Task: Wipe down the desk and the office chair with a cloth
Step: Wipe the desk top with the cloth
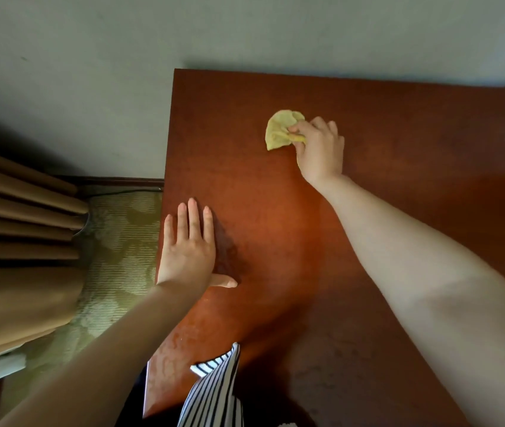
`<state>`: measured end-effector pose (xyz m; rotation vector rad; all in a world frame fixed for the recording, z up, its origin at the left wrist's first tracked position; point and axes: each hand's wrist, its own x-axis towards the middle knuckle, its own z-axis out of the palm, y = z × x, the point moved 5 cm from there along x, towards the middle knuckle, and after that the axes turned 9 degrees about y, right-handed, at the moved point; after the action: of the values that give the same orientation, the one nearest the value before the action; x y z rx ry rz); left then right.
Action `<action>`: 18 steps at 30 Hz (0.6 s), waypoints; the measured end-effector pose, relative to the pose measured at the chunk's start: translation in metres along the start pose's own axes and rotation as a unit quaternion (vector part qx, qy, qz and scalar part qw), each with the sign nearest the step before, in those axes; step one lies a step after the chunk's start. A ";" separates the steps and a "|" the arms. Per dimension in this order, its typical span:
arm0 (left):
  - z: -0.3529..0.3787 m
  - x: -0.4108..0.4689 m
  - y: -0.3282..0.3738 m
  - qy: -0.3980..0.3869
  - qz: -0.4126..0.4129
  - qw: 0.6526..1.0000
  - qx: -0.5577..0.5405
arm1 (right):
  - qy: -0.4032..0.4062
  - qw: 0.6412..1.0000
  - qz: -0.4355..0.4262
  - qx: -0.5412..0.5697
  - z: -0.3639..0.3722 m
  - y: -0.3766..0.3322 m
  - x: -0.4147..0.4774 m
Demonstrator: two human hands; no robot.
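Note:
A reddish-brown wooden desk [383,124] fills the right and centre of the view, with its far edge against the wall. A small yellow cloth [279,131] lies bunched on the desk's far part. My right hand [319,149] grips the cloth's right side, fingers curled over it, and holds it down on the wood. My left hand [188,245] rests flat on the desk near its left edge, fingers straight and thumb spread. The office chair is not in view.
A grey wall [245,32] stands behind the desk. Brown curtains [20,241] hang at the left above patterned green carpet [122,241]. A dark baseboard with a cable runs along the wall's foot. Striped clothing [214,392] hangs over the desk's near edge.

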<state>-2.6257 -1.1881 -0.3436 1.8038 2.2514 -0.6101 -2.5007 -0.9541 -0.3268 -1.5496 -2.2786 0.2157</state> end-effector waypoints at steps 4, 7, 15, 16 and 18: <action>0.001 0.003 0.000 0.002 0.005 1.000 -0.002 | 0.030 0.991 0.126 -0.026 0.012 -0.015 0.006; 0.001 0.004 -0.002 -0.002 0.005 1.000 0.003 | 0.028 0.990 0.139 -0.004 0.017 -0.033 -0.011; -0.004 0.005 -0.008 -0.035 -0.010 0.999 0.009 | -0.016 0.995 -0.048 0.084 -0.011 -0.055 -0.118; -0.006 0.004 -0.008 -0.039 -0.011 0.999 0.013 | -0.012 0.994 -0.062 0.094 -0.018 -0.052 -0.134; -0.009 0.002 -0.008 -0.047 -0.011 0.999 0.022 | -0.004 0.991 -0.090 0.103 -0.030 -0.045 -0.164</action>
<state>-2.6327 -1.1835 -0.3351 1.7326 2.2164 -0.7372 -2.4753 -1.1245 -0.3199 -1.2353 -2.3035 0.3949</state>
